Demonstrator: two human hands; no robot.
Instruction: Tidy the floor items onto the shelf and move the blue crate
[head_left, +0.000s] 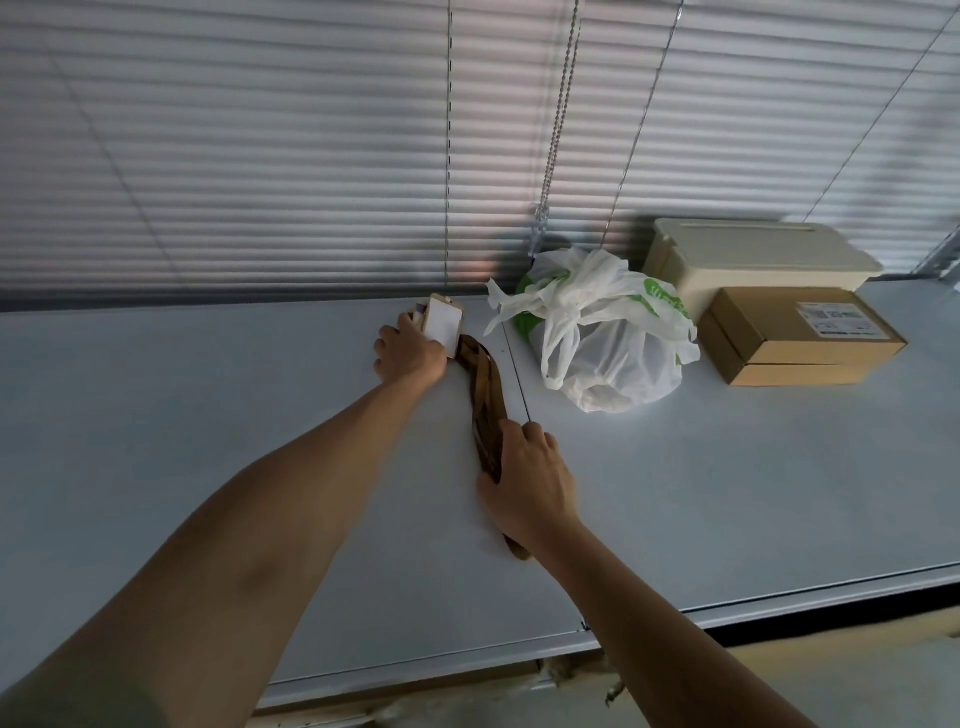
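1. Shelf (208, 467) edge nearest, pale grey-white top running 8 to 3 o'clock across the lower view; seam between two panels near centre.
2. Right hand (527, 488) just right of centre, palm down, fingers curled over the near part of a brown lanyard strap (483, 395); thumb on the left of the strap, strap end poking out under the wrist at 5 o'clock. Closed on the strap or only pressing on it: cannot tell.
3. Strap lying flat on shelf, looped, running from right hand toward 11 o'clock up to the left hand.
4. Left hand (408, 353) at centre, farther in, fingers wrapped around a white card holder (444, 325) with tan edge; holder tilted up off the surface, touching the strap's far end.
5. White plastic bag (608, 338) with green print at 2 o'clock from left hand, knotted, slumped on shelf, just beside the holder, not touching.
6. Brown cardboard box (795, 338) at 3 o'clock, right of bag, label on top.
7. Cream plastic box (758, 254) behind cardboard box, touching or nearly.
8. Closed window blinds (260, 156) across the back; bead chain (558, 114) hanging at 12 o'clock, above bag.
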